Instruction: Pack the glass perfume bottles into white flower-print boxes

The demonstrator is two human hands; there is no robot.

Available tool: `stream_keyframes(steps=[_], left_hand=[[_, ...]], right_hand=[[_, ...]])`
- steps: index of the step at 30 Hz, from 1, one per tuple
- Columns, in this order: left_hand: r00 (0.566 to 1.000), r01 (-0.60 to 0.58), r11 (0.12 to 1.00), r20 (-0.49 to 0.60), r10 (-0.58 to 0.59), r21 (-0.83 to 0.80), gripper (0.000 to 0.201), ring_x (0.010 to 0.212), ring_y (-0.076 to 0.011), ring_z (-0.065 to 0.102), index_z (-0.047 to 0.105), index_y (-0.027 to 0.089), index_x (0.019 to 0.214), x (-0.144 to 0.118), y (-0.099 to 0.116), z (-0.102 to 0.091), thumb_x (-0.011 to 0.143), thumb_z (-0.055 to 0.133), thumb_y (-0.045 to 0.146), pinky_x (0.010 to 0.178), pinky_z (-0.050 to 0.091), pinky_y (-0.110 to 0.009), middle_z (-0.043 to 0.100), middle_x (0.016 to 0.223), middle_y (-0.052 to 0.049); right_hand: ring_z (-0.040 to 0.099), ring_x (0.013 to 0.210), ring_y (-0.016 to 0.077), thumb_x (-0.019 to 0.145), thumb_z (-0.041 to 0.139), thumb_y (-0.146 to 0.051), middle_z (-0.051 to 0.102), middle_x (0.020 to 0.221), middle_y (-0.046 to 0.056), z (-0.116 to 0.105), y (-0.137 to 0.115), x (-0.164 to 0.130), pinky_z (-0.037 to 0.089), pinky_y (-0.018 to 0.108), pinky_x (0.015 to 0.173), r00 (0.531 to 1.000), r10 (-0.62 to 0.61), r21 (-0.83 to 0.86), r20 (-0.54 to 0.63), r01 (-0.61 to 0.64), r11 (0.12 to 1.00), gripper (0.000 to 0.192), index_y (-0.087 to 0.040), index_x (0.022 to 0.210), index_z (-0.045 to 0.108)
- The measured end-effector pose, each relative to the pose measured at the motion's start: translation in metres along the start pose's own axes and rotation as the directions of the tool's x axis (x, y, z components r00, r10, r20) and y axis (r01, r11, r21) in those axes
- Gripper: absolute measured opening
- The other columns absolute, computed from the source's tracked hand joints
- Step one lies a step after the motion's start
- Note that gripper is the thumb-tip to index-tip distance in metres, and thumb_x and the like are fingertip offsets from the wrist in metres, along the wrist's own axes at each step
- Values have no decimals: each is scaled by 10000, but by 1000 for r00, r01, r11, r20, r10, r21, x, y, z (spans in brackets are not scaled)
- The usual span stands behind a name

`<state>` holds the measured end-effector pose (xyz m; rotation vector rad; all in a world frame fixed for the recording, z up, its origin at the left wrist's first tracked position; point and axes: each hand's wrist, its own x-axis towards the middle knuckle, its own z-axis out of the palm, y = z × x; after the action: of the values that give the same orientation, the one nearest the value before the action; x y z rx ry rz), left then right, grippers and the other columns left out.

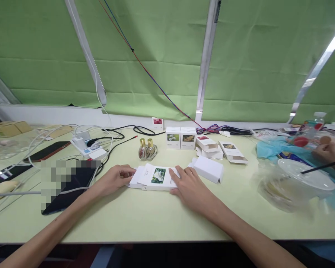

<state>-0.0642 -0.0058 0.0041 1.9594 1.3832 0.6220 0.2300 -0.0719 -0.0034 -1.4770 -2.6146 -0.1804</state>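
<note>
At the left of the tabletop, a dark tablet lies on a slant, one corner toward the front edge. Next comes the left hand. Its fingers are bent and touch a plain white piece at the left end of the flower box. I can't tell if that piece is a flap, or if the fingers pinch it. Two little bottles sit behind, toward the back edge.

The flower box lies flat in the middle of the tabletop, right between the two hands. Its long way goes left to right, nearly in line with the front edge. The picture side looks up, and one short end points to each hand.

The right hand has hold of the right end, thumb on the near side and fingers over the top. It covers more of the flower box than the left hand does, so it is the nearer one. Just past it, a plain white box lies on a slant, farther from the front edge.
</note>
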Motion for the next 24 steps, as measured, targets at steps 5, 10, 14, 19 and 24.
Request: stream_keyframes(steps=[5,10,14,19,24], left_hand=[[992,-26,987,-115,45,156,428,707,-168,582,803,214,921,-11,-23,-18,729,699,582,644,490,-257,648,1023,-91],[998,-24,988,-60,33,151,389,765,-179,600,775,208,914,-15,-24,-22,760,693,557,700,487,-256,675,1081,-90],[1000,-22,992,-3,23,124,365,811,-197,610,734,191,941,-15,-10,-19,781,672,513,672,457,-237,707,1030,-85],[989,-63,992,139,48,111,312,807,-181,584,643,195,962,-9,10,-3,872,546,478,635,425,-224,679,928,-51],[981,-130,985,157,112,111,262,751,-161,559,561,201,878,5,30,22,862,509,457,654,430,-238,633,839,-18]], right_hand=[[580,1180,382,1000,523,-334,542,1429,215,-18,2,-4,415,506,1068,998,23,-40,50,-21,999,583,-101,1526,426],[601,1163,364,1024,450,-252,609,1351,185,-47,23,-19,403,493,1057,994,86,-55,65,-82,995,464,-140,1470,502],[672,1070,294,1045,411,-231,657,1315,154,-62,51,-17,345,478,1103,979,181,-46,-90,-185,982,413,-159,1439,510],[711,882,266,1053,350,-196,741,811,117,-50,72,11,429,369,948,926,347,-104,-151,-364,926,349,-139,1081,693],[686,1079,303,1028,445,-196,740,1085,182,-15,77,33,467,392,945,922,350,-28,-168,-359,933,283,-114,1167,676]])
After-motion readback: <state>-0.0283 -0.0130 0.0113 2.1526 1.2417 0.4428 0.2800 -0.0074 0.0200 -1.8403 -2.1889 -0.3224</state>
